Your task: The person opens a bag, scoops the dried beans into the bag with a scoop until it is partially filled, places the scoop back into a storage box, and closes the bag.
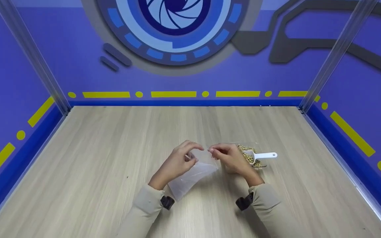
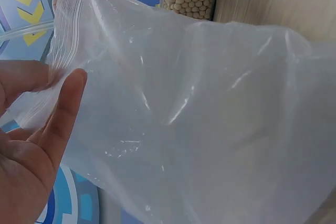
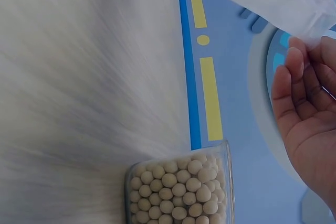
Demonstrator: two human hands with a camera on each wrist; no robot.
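A translucent zip bag (image 1: 190,181) hangs between both hands over the table, its ridged zip edge (image 2: 68,30) on the far side. My left hand (image 1: 177,162) pinches that edge between thumb and fingers. At the opposite corner, my right hand (image 1: 232,159) pinches the bag with its fingertips, the other fingers curled in, as the right wrist view shows. No contents show inside the bag. Just right of my right hand stands a clear container (image 3: 228,177) of round beige beans (image 3: 176,192). A white scoop (image 1: 266,155) lies in the beans, its handle pointing right.
The wood-grain table (image 1: 111,138) extends around the hands. A blue printed wall (image 1: 190,79) stands behind it, with side walls and metal corner posts (image 1: 337,54) at left and right. The bean container partly sits behind my right hand in the head view.
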